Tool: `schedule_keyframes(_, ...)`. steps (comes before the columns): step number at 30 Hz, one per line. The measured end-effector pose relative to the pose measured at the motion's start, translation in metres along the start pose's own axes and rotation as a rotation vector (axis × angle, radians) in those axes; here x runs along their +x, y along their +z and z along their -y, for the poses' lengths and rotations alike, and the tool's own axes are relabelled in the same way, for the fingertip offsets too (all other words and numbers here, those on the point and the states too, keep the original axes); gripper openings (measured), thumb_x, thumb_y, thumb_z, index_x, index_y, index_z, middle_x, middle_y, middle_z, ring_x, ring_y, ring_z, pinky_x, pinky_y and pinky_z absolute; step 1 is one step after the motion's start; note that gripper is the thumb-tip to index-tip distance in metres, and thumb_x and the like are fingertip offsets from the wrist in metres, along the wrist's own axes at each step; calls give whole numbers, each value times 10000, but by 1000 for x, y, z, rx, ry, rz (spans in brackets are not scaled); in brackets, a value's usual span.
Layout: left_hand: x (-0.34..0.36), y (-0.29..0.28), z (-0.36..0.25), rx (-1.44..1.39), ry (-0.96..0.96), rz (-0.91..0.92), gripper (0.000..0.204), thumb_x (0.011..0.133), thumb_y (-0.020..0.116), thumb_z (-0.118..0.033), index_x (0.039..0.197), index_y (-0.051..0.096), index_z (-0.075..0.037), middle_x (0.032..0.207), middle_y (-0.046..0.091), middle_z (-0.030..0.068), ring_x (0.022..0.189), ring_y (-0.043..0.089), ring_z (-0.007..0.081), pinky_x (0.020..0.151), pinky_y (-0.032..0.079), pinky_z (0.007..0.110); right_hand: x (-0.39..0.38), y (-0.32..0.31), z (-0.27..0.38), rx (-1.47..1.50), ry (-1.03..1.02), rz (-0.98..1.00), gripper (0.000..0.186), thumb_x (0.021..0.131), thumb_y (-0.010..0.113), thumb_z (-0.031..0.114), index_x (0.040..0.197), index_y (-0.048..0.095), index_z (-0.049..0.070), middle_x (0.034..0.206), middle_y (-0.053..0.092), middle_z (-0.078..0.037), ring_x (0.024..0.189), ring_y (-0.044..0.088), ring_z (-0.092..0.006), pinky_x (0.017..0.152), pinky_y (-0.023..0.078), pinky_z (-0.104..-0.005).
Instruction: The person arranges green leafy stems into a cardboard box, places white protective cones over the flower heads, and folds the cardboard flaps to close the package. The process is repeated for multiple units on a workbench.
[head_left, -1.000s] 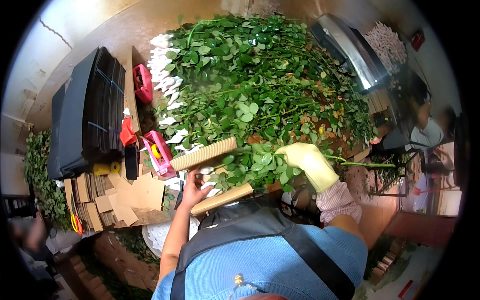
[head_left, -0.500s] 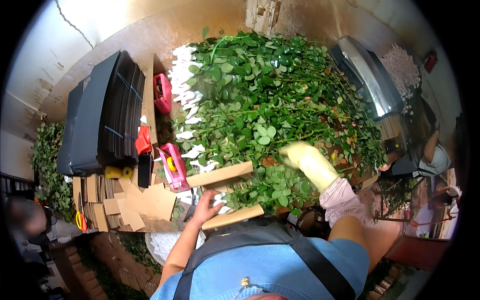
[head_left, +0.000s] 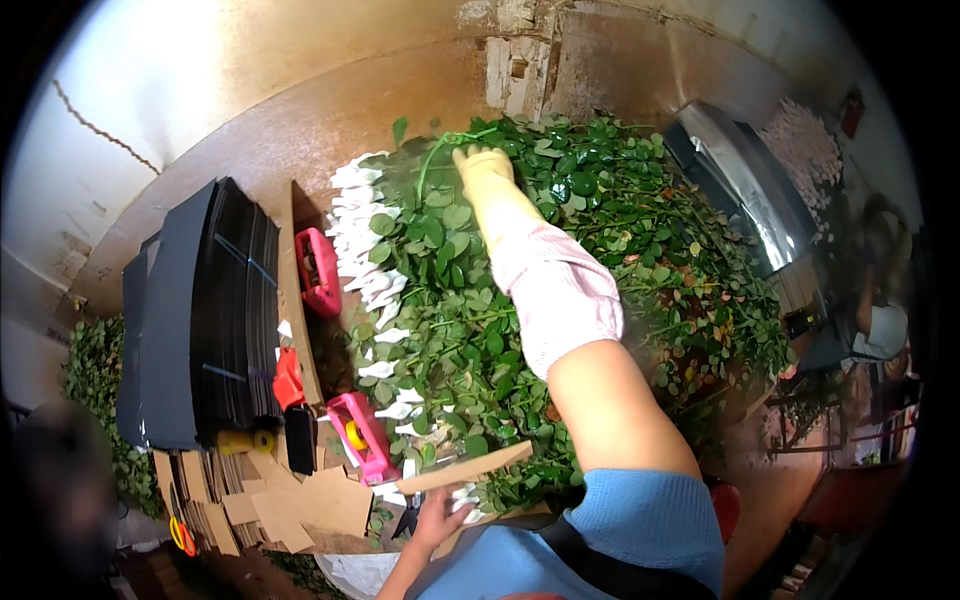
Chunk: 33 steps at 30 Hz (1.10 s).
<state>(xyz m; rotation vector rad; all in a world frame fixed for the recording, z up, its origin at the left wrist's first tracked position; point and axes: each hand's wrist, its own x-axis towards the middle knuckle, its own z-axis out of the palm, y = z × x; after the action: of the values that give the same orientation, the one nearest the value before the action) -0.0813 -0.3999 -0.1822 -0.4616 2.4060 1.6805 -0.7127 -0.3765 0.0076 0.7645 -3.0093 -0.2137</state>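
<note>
My gloved right hand (head_left: 485, 172), in a pale-yellow glove, reaches across the leafy stems (head_left: 580, 190) to the far side of the pile, fingers spread over leaves beside a looped green stem (head_left: 435, 152). A column of white-wrapped flower heads (head_left: 355, 205) lines the pile's left side. At the near edge, my bare left hand (head_left: 441, 517) is closed around a few white-wrapped heads (head_left: 464, 497). Just above it lies a cardboard strip (head_left: 480, 463). A pink tape dispenser (head_left: 370, 447) with yellow tape stands to its upper left.
Dark cardboard stacks (head_left: 170, 320), a second pink dispenser (head_left: 320, 270), cardboard pieces (head_left: 335, 505) and orange-handled scissors (head_left: 183, 535) occupy the left. A silver-covered stack (head_left: 745, 200) sits at upper right, with a co-worker (head_left: 880, 330) beyond. A blurred person (head_left: 60, 500) is at far left.
My right hand has moved from the near bundle up and leftward to the far edge of the pile. My left hand stays at the white heads; the view has shifted.
</note>
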Motion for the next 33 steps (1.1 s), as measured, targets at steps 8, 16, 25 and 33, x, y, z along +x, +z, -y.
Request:
schedule_keyframes(8, -3, 7, 23, -6, 9, -30, 494, 845, 842, -308, 1213, 655, -38, 1023, 664, 195, 911, 645, 379, 783, 529, 457, -2, -1, 11, 34, -60, 252, 271, 833, 692, 39, 1092, 769, 17, 1086, 766, -169, 1042, 741, -352, 854, 614, -438)
schedule_keyframes(16, -4, -2, -2, 95, 37, -55, 494, 818, 869, -275, 1196, 663, -34, 956, 670, 170, 827, 655, 340, 736, 543, 420, -113, -50, 13, -159, -288, 396, 258, 804, 716, 93, 1045, 805, 120, 1116, 779, -95, 1027, 751, -275, 837, 609, -392)
schedule_keyframes(25, 0, -8, -16, 107, 77, -42, 517, 826, 870, -233, 1231, 615, -37, 1175, 589, 183, 931, 664, 303, 780, 573, 378, -200, -48, 34, -171, -233, 332, 275, 648, 858, 13, 918, 822, 46, 883, 779, -138, 823, 757, -298, 613, 615, -452)
schedule_keyframes(33, 12, -4, -19, 118, 146, -6, 522, 835, 869, -221, 1231, 582, -38, 1215, 567, 170, 979, 666, 274, 810, 577, 377, -218, 35, 26, -22, -461, -41, 328, 933, 594, 187, 1242, 697, 146, 962, 769, -76, 843, 761, -285, 660, 582, -462)
